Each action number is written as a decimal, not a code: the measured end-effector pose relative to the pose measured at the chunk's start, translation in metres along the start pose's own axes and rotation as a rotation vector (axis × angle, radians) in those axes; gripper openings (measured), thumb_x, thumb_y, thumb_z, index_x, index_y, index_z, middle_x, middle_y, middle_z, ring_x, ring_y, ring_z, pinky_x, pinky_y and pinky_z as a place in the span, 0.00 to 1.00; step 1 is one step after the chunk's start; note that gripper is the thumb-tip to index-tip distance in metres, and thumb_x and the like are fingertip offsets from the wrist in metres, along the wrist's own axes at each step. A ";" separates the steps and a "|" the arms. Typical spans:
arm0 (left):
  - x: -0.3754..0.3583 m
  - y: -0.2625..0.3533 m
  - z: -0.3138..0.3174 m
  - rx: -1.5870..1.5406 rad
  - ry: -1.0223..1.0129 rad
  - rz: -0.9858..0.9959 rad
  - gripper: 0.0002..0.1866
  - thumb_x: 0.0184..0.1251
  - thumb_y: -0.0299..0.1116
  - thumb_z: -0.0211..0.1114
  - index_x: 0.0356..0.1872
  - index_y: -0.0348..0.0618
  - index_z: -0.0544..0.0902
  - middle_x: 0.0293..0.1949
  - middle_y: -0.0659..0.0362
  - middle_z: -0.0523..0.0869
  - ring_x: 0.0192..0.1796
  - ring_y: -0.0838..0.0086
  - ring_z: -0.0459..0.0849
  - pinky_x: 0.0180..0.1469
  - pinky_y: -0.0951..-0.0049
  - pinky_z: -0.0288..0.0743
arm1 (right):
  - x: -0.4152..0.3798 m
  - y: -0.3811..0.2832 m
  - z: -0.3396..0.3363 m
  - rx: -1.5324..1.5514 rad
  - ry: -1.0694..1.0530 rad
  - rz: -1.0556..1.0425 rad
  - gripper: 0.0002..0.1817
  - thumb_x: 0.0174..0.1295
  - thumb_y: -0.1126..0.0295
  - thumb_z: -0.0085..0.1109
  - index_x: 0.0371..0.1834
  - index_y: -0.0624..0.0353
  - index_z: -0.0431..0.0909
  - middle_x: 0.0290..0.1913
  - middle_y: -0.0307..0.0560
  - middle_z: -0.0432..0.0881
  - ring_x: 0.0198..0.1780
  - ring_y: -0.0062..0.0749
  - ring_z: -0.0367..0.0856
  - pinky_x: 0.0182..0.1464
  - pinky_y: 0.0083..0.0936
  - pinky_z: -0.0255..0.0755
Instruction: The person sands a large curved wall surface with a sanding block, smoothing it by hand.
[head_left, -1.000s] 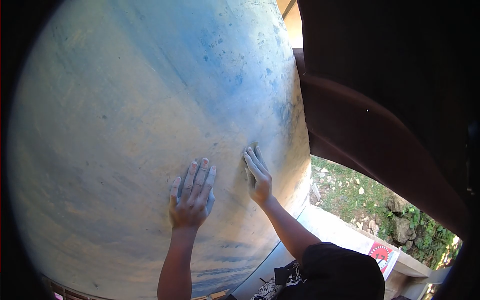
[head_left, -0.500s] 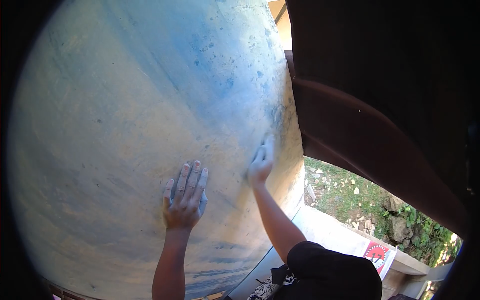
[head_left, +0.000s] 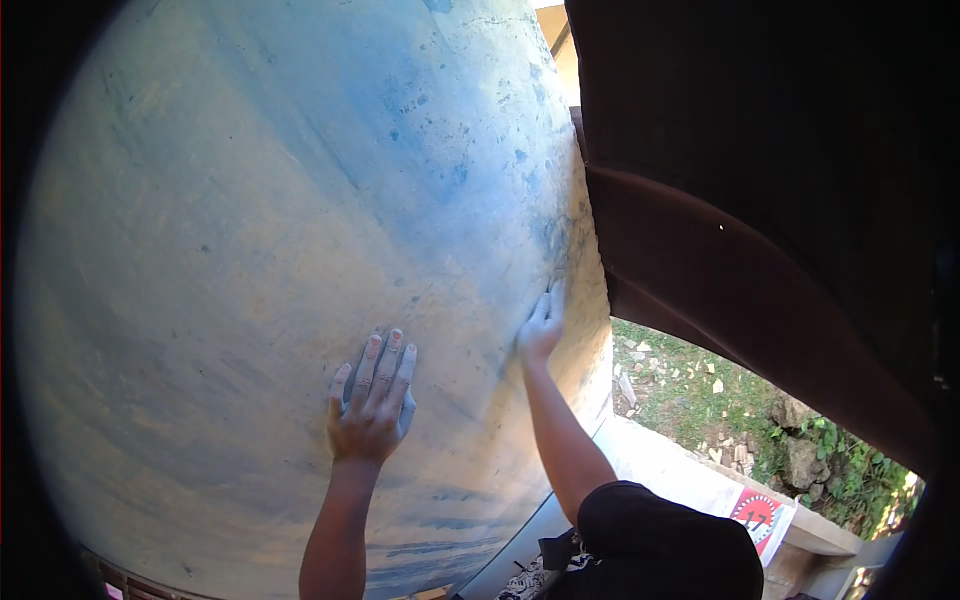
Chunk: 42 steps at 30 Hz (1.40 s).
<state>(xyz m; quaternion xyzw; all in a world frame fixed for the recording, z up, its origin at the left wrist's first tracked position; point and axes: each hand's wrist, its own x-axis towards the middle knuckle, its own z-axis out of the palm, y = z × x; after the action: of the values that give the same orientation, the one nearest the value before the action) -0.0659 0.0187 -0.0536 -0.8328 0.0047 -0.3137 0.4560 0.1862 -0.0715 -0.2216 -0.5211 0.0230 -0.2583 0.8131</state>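
Observation:
A large rounded surface (head_left: pixel 300 250), mottled blue, grey and cream, fills most of the view. My left hand (head_left: pixel 375 400) lies flat against its lower middle, back of the hand up, fingers spread and dusted with pale powder. To the right, near the surface's right edge, my right hand (head_left: pixel 542 322) touches it, also whitened with powder. Its fingers point upward and look partly bent; whether anything is under them is hidden.
A dark brown sheet (head_left: pixel 690 240) hangs along the right side. Beyond it are grass with pale chips (head_left: pixel 700 390), rocks (head_left: pixel 800 460) and a pale ledge (head_left: pixel 660 465) bearing a red and white sign (head_left: pixel 757 515) marked 17.
My right hand has shifted slightly right and down along the surface. My left hand stays in nearly the same place.

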 end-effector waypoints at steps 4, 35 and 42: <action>0.003 0.000 -0.002 -0.049 -0.003 -0.007 0.28 0.72 0.42 0.63 0.73 0.72 0.81 0.81 0.73 0.75 0.83 0.77 0.68 0.84 0.60 0.52 | -0.072 -0.071 0.003 0.081 -0.304 -0.251 0.23 0.79 0.77 0.52 0.75 0.74 0.73 0.80 0.68 0.71 0.83 0.53 0.67 0.82 0.36 0.59; -0.022 -0.004 -0.005 -0.043 0.051 -0.190 0.30 0.70 0.42 0.62 0.75 0.73 0.79 0.82 0.73 0.74 0.83 0.76 0.70 0.83 0.60 0.50 | -0.118 -0.047 -0.015 0.047 -0.349 -0.285 0.25 0.68 0.87 0.57 0.70 0.71 0.80 0.77 0.70 0.74 0.82 0.57 0.67 0.80 0.40 0.64; -0.023 -0.005 -0.002 -0.041 0.075 -0.179 0.29 0.70 0.42 0.63 0.73 0.73 0.80 0.81 0.74 0.74 0.83 0.76 0.70 0.83 0.61 0.50 | -0.130 -0.009 -0.047 -0.050 -0.579 -0.594 0.26 0.66 0.85 0.59 0.70 0.69 0.81 0.75 0.69 0.77 0.79 0.62 0.72 0.81 0.46 0.65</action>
<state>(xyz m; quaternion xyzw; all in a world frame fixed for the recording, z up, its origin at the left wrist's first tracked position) -0.0868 0.0270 -0.0612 -0.8269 -0.0463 -0.3839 0.4083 0.0554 -0.0555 -0.2652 -0.5756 -0.3521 -0.3239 0.6632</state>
